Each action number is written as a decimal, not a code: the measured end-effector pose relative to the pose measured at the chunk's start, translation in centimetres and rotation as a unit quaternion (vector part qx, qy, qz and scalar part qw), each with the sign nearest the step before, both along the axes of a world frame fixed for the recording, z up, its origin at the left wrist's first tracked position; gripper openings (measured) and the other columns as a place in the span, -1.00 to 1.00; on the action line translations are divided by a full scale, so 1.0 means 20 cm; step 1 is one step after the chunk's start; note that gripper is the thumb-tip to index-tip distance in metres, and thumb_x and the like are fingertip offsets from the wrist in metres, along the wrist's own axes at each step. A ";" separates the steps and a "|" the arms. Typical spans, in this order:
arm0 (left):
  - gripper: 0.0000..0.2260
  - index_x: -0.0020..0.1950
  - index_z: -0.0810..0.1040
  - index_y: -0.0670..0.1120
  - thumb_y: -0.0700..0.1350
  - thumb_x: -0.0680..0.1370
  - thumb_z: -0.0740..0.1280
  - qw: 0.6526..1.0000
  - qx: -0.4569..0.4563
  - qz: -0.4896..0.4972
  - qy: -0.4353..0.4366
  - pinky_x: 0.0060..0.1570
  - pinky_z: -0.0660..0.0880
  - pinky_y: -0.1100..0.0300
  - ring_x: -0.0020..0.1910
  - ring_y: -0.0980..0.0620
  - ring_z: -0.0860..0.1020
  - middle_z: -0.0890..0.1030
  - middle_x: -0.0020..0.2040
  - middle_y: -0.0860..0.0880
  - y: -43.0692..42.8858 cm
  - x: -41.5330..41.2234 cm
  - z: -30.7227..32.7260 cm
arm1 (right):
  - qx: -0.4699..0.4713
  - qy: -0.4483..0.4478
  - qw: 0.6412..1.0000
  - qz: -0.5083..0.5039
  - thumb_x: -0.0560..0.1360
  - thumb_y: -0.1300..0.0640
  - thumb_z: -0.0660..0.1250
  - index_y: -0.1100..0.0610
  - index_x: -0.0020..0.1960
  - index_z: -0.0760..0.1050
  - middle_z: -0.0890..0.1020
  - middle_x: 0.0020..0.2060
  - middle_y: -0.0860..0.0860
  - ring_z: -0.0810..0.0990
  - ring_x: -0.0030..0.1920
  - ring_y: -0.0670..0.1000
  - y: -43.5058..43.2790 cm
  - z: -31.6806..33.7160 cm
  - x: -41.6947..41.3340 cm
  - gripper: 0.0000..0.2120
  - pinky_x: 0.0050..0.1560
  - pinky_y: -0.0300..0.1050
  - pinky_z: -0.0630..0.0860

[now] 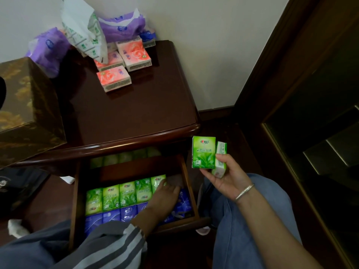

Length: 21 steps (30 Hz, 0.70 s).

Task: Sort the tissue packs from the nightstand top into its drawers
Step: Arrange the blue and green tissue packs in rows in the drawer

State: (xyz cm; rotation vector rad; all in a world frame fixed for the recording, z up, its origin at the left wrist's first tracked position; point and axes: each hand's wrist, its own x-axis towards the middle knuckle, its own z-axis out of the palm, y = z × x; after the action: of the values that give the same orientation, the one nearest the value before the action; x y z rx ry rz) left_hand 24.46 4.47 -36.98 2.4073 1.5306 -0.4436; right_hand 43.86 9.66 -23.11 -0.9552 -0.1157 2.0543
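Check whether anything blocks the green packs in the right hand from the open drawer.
The left hand rests in the drawer at the right end of the green row, next to the gap there. Nothing else visible blocks the green packs in the right hand.

The single head-worn wide-angle camera looks steeply down from close above the nightstand (136,113) and its open drawer (136,167).

The surface (136,113) is dark wood polished to a glossy shine, and the wooden drawer (186,179) walls look duller. The green packs (204,152) in my right hand (227,179) wear smooth, shiny plastic film, as do the pink packs (113,78), while the purple bags (48,47) are thin, crinkled plastic. My bracelet (244,192) is bright metal and my sleeve (108,243) soft matt cloth.
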 end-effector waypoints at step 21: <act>-0.55 0.34 0.38 -0.01 -0.04 0.47 0.37 0.956 -0.186 0.138 -0.181 0.34 0.31 0.03 0.26 -0.09 0.47 0.52 0.28 -0.08 0.20 -0.05 0.20 | 0.007 -0.013 1.000 0.007 0.31 0.23 0.34 0.19 0.09 0.50 0.71 -0.09 0.15 0.70 -0.09 0.12 0.01 0.00 -0.01 -0.65 -0.14 0.03 0.66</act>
State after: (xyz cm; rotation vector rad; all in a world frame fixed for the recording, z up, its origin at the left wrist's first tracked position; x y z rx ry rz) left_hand 23.53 8.53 -33.07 1.8343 1.4374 -0.1941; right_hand 43.70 9.86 -23.09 -0.9753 -0.1501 2.0513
